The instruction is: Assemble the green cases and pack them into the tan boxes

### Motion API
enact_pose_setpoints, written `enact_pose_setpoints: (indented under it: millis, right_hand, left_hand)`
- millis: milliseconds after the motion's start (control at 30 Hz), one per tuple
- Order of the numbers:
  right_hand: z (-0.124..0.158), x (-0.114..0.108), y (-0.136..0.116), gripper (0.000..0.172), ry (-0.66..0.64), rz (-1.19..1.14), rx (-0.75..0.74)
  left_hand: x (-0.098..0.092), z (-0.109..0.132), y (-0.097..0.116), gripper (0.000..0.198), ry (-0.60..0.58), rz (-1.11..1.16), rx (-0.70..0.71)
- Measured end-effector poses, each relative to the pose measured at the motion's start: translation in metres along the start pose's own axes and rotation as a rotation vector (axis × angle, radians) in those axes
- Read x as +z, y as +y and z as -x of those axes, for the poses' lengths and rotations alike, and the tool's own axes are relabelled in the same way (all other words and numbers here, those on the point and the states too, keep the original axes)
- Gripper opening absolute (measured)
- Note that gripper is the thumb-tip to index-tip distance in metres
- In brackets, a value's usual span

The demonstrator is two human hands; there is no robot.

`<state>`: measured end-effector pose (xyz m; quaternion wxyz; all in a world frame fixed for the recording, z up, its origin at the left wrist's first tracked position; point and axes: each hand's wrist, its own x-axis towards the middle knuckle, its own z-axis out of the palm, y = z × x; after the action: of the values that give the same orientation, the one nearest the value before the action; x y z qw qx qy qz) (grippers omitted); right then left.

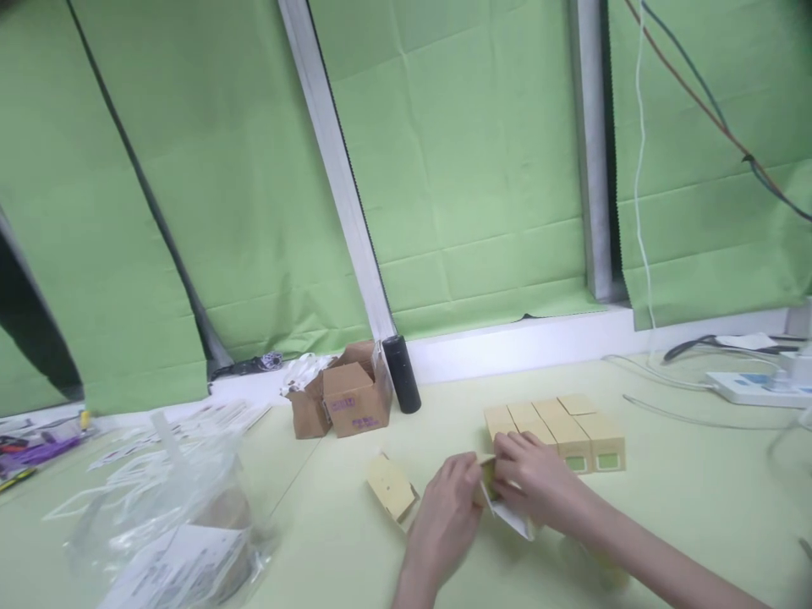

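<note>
Both hands, left hand [444,507] and right hand [529,478], have fingers pinched on a small tan carton [491,486], mostly hidden, axis unclear, white flap [513,518] hanging toward the surface [698,507].

The small carton [491,482] between the left hand [444,516] and the right hand [529,482] is mostly hidden by their fingers [511,448], so its shape and the grip cannot be made out. Both forearms are cut off by the near edge. The print on the brown box [348,402] is too small to read. The clear bag [171,516] at near left blurs its contents, and the power strip [754,387] runs off the right edge.
</note>
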<state>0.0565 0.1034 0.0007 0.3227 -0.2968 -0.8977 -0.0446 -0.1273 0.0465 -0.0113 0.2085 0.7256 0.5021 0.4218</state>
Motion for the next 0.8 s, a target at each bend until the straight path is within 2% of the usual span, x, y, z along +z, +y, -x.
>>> enact_pose_setpoints:
  millis: [133,233,300,400,433,500,567,667,800]
  right_hand:
    - [0.001,-0.026,0.002,0.01,0.047,-0.186,0.074]
    - [0.008,-0.033,0.0,0.013,-0.095,-0.293,0.086]
    - [0.015,-0.026,-0.003,0.017,-0.215,-0.247,0.044]
    - [0.023,-0.008,-0.009,0.018,-0.253,-0.191,0.019]
    - [0.023,-0.003,-0.01,0.017,-0.211,-0.163,0.013]
    - [0.018,0.005,-0.012,0.032,-0.061,-0.055,-0.061]
    - [0.005,0.01,-0.013,0.045,0.105,0.101,-0.242]
    - [-0.021,0.014,-0.013,0.037,0.192,0.236,-0.514]
    - [-0.056,0.023,-0.017,0.022,0.168,0.249,-0.655]
  left_hand:
    - [-0.018,-0.005,-0.017,0.042,0.239,0.156,-0.192]
    - [-0.028,-0.012,-0.022,0.056,0.413,0.347,-0.325]
    - [-0.026,-0.016,-0.017,0.058,0.465,0.512,-0.398]
    - [-0.016,-0.017,-0.004,0.051,0.445,0.751,-0.492]
    - [-0.012,-0.017,0.0,0.049,0.419,0.816,-0.516]
    - [-0.007,-0.016,0.006,0.044,0.345,0.92,-0.56]
    - [-0.008,-0.017,0.007,0.037,0.276,0.992,-0.604]
    - [-0.021,-0.019,0.002,0.024,0.278,1.049,-0.647]
    - [-0.044,-0.018,-0.004,0.017,0.389,1.042,-0.622]
